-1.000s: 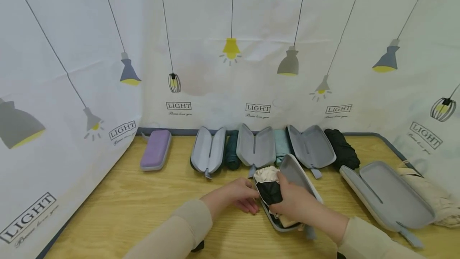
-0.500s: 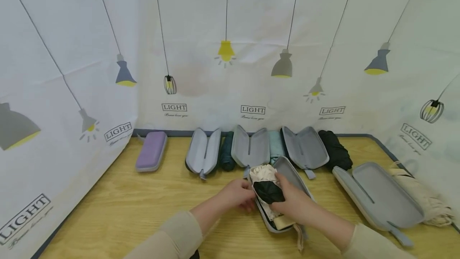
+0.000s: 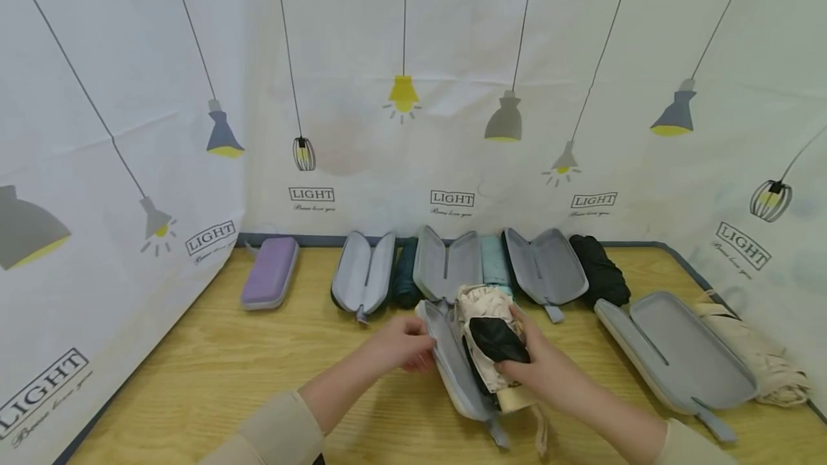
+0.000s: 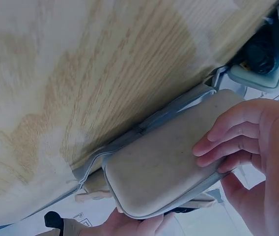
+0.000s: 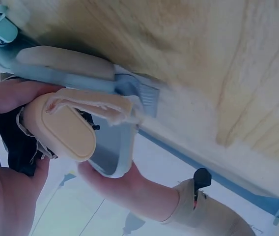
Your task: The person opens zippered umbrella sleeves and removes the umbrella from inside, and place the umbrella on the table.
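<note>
My right hand [image 3: 539,350] grips a folded umbrella [image 3: 484,300] with beige and black fabric. The umbrella's beige oval handle [image 5: 66,132] points toward me, and a wrist strap [image 5: 93,101] hangs from it. Beneath the umbrella lies an opened beige hard case [image 3: 449,361] with grey lining; the umbrella overlaps its right half in the head view. My left hand [image 3: 413,343] holds the rim of the case's left half, which is tilted up. In the left wrist view, the fingers [image 4: 228,137] spread over the beige outer shell [image 4: 164,152] while the thumb is at the rim.
At the back stand a purple case [image 3: 270,273], several opened grey-lined cases [image 3: 449,264], and rolled umbrellas in dark green [image 3: 405,275], teal [image 3: 495,260] and black [image 3: 601,271]. On the right are a larger opened case [image 3: 698,350] and a beige umbrella [image 3: 762,357].
The umbrella has shifted from over the case's left half to over its right half. My left hand has moved left and tilted the left half up. The head view has shifted slightly.
</note>
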{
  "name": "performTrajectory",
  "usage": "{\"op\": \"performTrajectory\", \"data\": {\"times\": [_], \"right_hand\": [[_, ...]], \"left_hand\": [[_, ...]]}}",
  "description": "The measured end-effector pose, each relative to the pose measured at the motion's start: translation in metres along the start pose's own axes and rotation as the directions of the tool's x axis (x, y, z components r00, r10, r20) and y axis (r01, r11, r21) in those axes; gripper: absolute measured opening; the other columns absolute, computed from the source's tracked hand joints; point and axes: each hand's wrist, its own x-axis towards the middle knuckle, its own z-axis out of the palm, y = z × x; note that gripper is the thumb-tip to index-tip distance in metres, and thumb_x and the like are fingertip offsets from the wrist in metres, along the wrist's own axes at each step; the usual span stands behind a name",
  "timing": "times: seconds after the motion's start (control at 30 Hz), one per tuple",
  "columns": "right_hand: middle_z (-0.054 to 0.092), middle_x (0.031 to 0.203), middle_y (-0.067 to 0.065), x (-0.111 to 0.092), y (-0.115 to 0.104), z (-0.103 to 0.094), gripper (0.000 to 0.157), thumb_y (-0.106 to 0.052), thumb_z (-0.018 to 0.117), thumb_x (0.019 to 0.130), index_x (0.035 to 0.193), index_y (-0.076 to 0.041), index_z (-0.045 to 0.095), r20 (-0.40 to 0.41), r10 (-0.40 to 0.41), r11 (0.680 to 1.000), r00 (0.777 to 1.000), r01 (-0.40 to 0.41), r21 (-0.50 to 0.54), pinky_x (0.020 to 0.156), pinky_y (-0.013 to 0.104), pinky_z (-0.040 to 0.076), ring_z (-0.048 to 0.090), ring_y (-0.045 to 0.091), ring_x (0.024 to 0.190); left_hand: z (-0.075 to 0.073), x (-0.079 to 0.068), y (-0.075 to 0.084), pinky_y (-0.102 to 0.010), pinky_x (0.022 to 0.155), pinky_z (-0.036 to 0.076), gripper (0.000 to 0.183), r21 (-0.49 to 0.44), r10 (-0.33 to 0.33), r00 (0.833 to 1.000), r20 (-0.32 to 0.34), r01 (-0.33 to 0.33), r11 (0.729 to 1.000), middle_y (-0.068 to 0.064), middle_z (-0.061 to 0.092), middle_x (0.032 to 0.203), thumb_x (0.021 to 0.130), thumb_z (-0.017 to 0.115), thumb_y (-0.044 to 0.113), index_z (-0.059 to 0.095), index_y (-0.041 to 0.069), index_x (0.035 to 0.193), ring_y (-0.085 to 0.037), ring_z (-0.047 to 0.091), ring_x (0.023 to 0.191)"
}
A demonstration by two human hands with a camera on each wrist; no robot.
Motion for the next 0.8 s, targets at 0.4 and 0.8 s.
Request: {"op": "performTrajectory", "data": {"times": [0.4, 0.8], "right_hand": [[0.035, 0.110, 0.021, -0.017, 0.004, -0.041, 0.090, -0.029, 0.060, 0.085, 0.142, -0.012, -0.007, -0.043, 0.028, 0.999, 0.999, -0.029, -0.016, 0.059, 0.036, 0.042, 0.049, 0.025, 0.074], [0.020, 0.133, 0.039, -0.006, 0.050, -0.043, 0.086, -0.028, 0.062, 0.083, 0.137, 0.008, 0.007, -0.003, 0.028, 0.973, 1.000, -0.028, -0.229, 0.089, 0.055, 0.032, 0.029, 0.049, 0.119]], "left_hand": [[-0.009, -0.008, 0.002, -0.036, 0.053, 0.049, 0.016, 0.008, 0.022, 1.000, -0.012, -0.022, 1.000, -0.011, 0.064, 0.065, 0.083, 0.056, 0.015, 0.057, 0.001, 0.076, -0.022, 0.062, 0.056], [-0.014, -0.008, 0.003, -0.034, 0.052, 0.048, 0.016, 0.038, 0.033, 0.999, -0.025, -0.032, 0.999, -0.008, 0.063, 0.063, 0.084, 0.056, 0.016, 0.057, 0.003, 0.075, -0.022, 0.062, 0.056]]}}
